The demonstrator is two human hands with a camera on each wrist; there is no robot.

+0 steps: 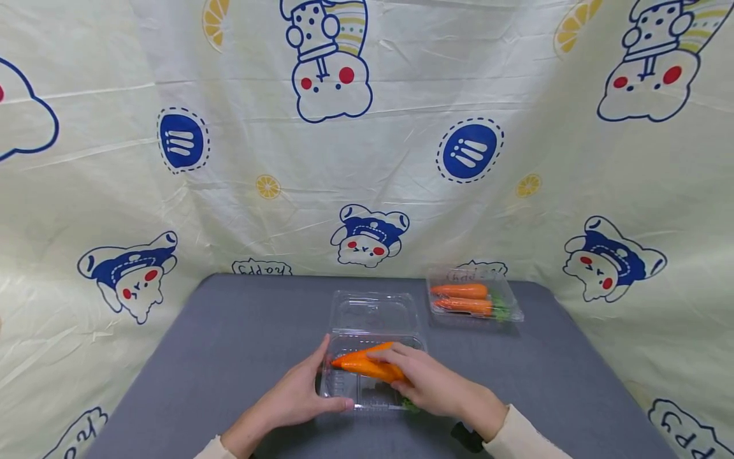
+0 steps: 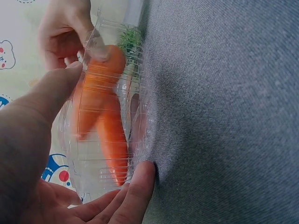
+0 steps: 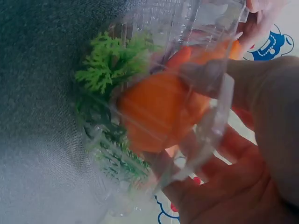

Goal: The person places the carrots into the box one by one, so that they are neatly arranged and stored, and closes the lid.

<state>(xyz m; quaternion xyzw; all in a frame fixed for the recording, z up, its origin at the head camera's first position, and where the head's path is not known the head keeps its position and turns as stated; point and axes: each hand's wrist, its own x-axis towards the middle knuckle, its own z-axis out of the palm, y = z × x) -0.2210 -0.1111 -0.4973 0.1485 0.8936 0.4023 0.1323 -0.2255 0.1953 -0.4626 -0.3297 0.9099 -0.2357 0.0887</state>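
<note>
An open clear plastic box point(image 1: 367, 389) sits on the grey table point(image 1: 229, 357), its lid point(image 1: 373, 312) laid back behind it. My right hand point(image 1: 427, 382) grips an orange carrot point(image 1: 361, 366) with green leaves over the box's base. My left hand point(image 1: 301, 392) holds the box's left side, thumb on the far rim and fingers at the near edge. The left wrist view shows two carrots point(image 2: 110, 135) through the plastic, with my left thumb point(image 2: 44, 105) on the rim. In the right wrist view the carrot point(image 3: 159, 112) and its leaves point(image 3: 112, 65) lie against the box wall.
A second clear box point(image 1: 474, 299), closed, with two carrots in it, stands at the back right of the table. A printed cloth backdrop point(image 1: 367, 159) hangs behind and around the table. A dark object point(image 1: 467, 437) lies by my right wrist.
</note>
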